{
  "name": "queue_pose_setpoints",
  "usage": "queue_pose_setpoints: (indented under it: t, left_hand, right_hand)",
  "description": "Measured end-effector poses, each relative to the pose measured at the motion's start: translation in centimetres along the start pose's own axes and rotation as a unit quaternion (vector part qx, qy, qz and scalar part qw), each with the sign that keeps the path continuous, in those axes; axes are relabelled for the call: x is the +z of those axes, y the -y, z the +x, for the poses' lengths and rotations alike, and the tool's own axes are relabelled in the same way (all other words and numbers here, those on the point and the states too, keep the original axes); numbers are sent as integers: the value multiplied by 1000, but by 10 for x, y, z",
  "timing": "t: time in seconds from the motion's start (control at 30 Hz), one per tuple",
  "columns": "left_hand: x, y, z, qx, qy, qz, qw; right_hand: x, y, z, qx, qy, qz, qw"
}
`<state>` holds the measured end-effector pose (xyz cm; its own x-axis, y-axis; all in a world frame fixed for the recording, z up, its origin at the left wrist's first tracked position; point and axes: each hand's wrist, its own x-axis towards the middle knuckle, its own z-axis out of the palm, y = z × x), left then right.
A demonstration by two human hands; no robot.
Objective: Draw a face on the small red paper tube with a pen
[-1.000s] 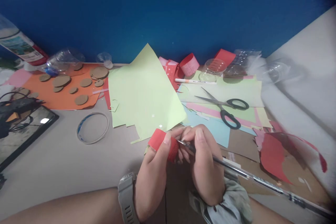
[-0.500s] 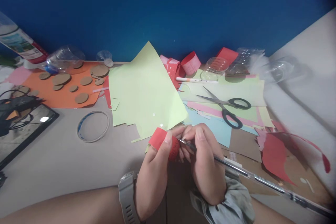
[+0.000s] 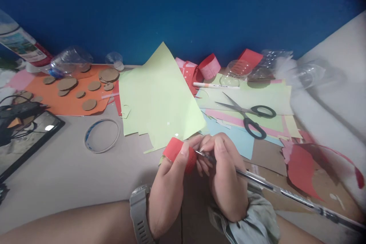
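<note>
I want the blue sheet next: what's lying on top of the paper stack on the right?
Black-handled scissors lie on the paper stack; a white marker rests at its far edge. Green and pink sheets cover most of the blue sheet.

Dim, even light is falling from above, casting soft shadows under the hands onto the surface (image 3: 65,175). Glare is glinting off the tablet screen (image 3: 49,127). Edges are bending and darkening; the right side is smearing into blur.

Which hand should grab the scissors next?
Probably the right hand: the scissors lie on its side, on the coloured papers. It would have to drop its pen first. The left hand holds the red paper roll.
</note>
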<state>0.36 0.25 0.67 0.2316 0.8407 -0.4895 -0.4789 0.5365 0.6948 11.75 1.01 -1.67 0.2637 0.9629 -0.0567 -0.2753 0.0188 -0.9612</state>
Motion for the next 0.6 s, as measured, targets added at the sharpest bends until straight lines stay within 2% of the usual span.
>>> queue_pose_setpoints:
  t: [0.27, 0.6]
  left_hand:
    - [1, 1, 0, 6, -7, 16, 1000]
    - [1, -1, 0, 7, -5, 21, 1000]
  right_hand:
    - [-2, -1, -1, -23, 26, -7, 999]
    - [-4, -1, -1, -16, 11, -16, 1000]
